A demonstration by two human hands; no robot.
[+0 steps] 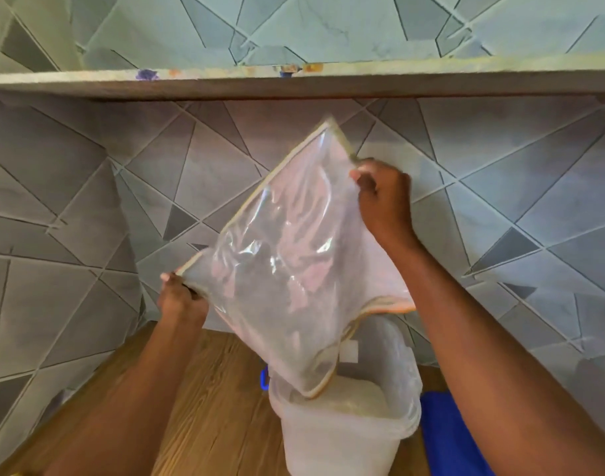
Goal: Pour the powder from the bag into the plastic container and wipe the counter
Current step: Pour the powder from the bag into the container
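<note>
Above the plastic container (345,431), a clear bag (294,255) hangs tilted, its lowest corner dipping just inside the container's open mouth. The bag looks nearly emptied; only a faint film clings to its creased walls. Pale powder (356,395) lies heaped inside the container, visible through its translucent wall and below the bag's corner. The left hand (182,297) pinches the bag's lower left corner, thumb and fingers closed tight on the seam, to the upper left of the container. The right hand (385,201) grips the bag's upper right edge, fingers curled over the plastic and thumb pressed against it, well above the container. The container stands on a wooden counter (222,400). Just to its right lies something blue (445,438), partly hidden by the right forearm; what it is cannot be told. A small blue piece (265,379) shows at the container's left rim. Behind the container rises a wall of grey geometric tiles (70,201), and high above it runs a shelf (294,84).
</note>
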